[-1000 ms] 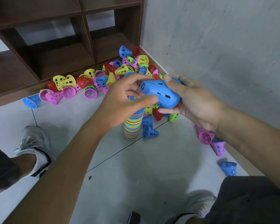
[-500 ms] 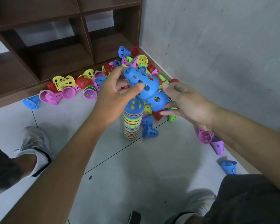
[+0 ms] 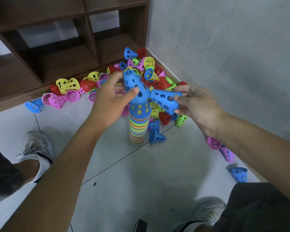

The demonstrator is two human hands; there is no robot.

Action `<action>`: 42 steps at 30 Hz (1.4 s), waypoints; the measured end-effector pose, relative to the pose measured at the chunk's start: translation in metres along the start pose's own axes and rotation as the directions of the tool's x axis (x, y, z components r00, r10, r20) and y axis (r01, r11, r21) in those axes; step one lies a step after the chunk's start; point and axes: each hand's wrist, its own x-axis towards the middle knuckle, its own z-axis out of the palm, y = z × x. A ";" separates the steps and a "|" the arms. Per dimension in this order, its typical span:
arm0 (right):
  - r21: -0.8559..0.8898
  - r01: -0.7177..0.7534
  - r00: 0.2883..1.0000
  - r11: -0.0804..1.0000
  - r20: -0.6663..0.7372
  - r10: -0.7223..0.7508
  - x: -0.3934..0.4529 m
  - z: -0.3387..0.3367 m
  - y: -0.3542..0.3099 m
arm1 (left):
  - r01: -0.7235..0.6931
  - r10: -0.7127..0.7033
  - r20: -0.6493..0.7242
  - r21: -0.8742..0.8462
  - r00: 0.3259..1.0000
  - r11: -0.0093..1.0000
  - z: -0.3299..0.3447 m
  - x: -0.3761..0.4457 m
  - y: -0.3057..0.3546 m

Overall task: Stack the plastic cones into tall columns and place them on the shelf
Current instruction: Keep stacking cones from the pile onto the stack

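A: Left hand [image 3: 107, 104] wrapped round a perforated blue plastic cone [image 3: 136, 86], thumb pressed on the near wall, fingers curled behind. Narrow end up, wide rim sitting right on top of the tall striped column of stacked cones [image 3: 137, 126].

B: And over on the right hand [image 3: 196, 104], pinching a second blue perforated cone [image 3: 164, 99] at its wide rim, thumb under, fingertips above. Lying sideways, tip touching the first one.

A: Column upright on the grey tiled floor [image 3: 141, 173], just in front of the heap of loose coloured cones [image 3: 149, 72] beside the brown wooden shelf [image 3: 60, 52].

B: No readable writing anywhere.
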 end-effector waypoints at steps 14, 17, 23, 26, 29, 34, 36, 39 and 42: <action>0.243 0.001 1.000 0.970 0.019 -0.006 -0.005 0.006 -0.010 | 0.007 -0.010 0.061 0.047 0.998 0.999 0.000 -0.007 -0.002; 0.342 -0.008 0.994 0.940 0.104 -0.029 -0.009 0.011 -0.016 | -0.022 0.028 0.076 -0.069 0.997 0.997 0.004 -0.008 0.015; 0.415 -0.017 0.971 0.910 0.222 -0.083 -0.015 0.020 -0.022 | -0.033 0.057 0.111 -0.211 0.992 0.977 0.014 -0.012 0.024; 0.371 -0.017 0.977 0.929 0.206 -0.064 -0.015 0.021 -0.022 | -0.030 0.049 0.081 -0.228 0.996 0.973 0.012 -0.010 0.022; 0.227 -0.005 0.993 0.974 0.117 -0.022 -0.012 0.019 -0.018 | -0.046 0.053 0.051 -0.143 0.997 0.989 0.004 -0.005 0.016; 0.169 -0.026 0.997 0.985 0.075 0.013 -0.010 0.014 -0.015 | -0.014 0.012 0.047 0.034 0.999 0.999 -0.001 -0.001 -0.001; 0.158 -0.023 0.997 0.987 0.077 0.011 -0.011 0.014 -0.016 | -0.007 0.002 0.073 0.068 0.997 0.998 0.003 -0.002 -0.007; 0.131 -0.011 0.996 0.991 0.085 0.000 -0.013 0.015 -0.015 | 0.008 -0.020 0.089 0.133 0.996 0.991 0.006 -0.004 -0.014; 0.105 0.004 0.996 0.994 0.092 -0.014 -0.014 0.016 -0.015 | 0.036 -0.041 0.024 0.152 0.999 0.988 0.003 -0.003 -0.015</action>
